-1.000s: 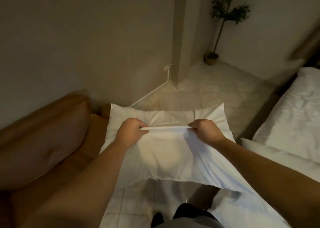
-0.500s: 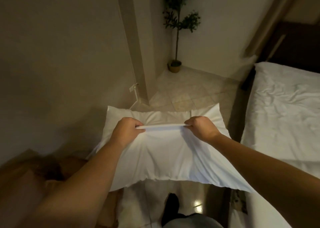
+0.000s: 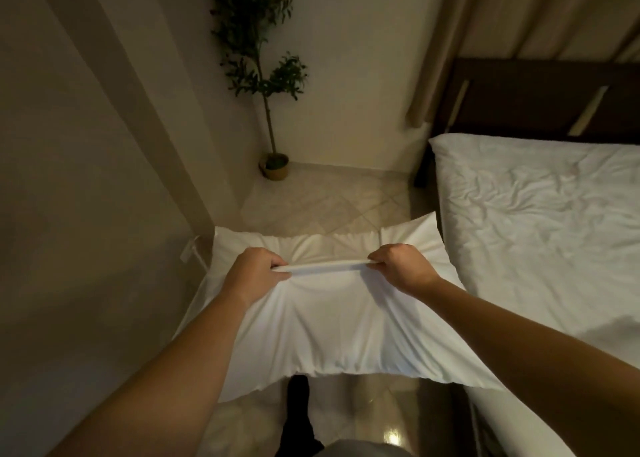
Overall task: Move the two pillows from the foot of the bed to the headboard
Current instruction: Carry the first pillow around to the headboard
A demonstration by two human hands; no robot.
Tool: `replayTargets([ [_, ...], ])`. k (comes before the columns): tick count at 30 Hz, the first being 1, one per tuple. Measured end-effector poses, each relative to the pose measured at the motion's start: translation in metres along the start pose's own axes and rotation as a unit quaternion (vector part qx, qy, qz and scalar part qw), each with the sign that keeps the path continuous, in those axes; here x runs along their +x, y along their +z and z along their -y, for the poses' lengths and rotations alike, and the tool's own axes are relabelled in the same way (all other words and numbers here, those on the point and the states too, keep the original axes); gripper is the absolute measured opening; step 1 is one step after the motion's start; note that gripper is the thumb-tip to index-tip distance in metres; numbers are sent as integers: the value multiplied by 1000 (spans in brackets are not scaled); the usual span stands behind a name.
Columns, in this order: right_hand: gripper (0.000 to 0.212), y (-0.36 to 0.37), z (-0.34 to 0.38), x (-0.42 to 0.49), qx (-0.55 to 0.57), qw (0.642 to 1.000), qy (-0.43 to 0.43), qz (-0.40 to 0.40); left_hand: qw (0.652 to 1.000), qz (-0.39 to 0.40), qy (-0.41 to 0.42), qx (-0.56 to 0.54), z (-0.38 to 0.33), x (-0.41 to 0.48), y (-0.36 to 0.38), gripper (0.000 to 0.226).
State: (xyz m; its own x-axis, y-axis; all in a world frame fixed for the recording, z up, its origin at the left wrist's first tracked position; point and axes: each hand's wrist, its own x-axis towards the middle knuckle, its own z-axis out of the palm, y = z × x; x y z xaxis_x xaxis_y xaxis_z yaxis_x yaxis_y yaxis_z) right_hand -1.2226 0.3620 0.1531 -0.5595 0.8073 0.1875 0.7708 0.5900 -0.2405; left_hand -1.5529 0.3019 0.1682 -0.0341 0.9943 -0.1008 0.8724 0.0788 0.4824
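A white pillow (image 3: 325,328) hangs in the air in front of me, over the floor beside the bed. My left hand (image 3: 254,271) and my right hand (image 3: 401,266) each pinch a fold of its cover, stretching a taut ridge of fabric between them. To the right lies the bed (image 3: 540,234) with a wrinkled white sheet. Its dark wooden headboard (image 3: 533,99) stands at the far end. No second pillow shows in this view.
A tiled floor strip (image 3: 325,203) runs between the bed and the wall on the left. A potted plant (image 3: 273,165) stands in the far corner. A beige curtain (image 3: 446,40) hangs next to the headboard. My dark-socked foot (image 3: 298,408) is below the pillow.
I have turned right and walked along the bed's side, carrying the pillow. The brown sofa has left the view. The headboard and the plant have come closer. My grip is the same.
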Motion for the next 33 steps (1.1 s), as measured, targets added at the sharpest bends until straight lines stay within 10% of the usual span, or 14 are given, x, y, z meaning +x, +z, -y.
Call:
replayTargets([
  [33,13,-66,-448,224,-45,907,409,-87,923,201,325,35,-322,687,101,11],
])
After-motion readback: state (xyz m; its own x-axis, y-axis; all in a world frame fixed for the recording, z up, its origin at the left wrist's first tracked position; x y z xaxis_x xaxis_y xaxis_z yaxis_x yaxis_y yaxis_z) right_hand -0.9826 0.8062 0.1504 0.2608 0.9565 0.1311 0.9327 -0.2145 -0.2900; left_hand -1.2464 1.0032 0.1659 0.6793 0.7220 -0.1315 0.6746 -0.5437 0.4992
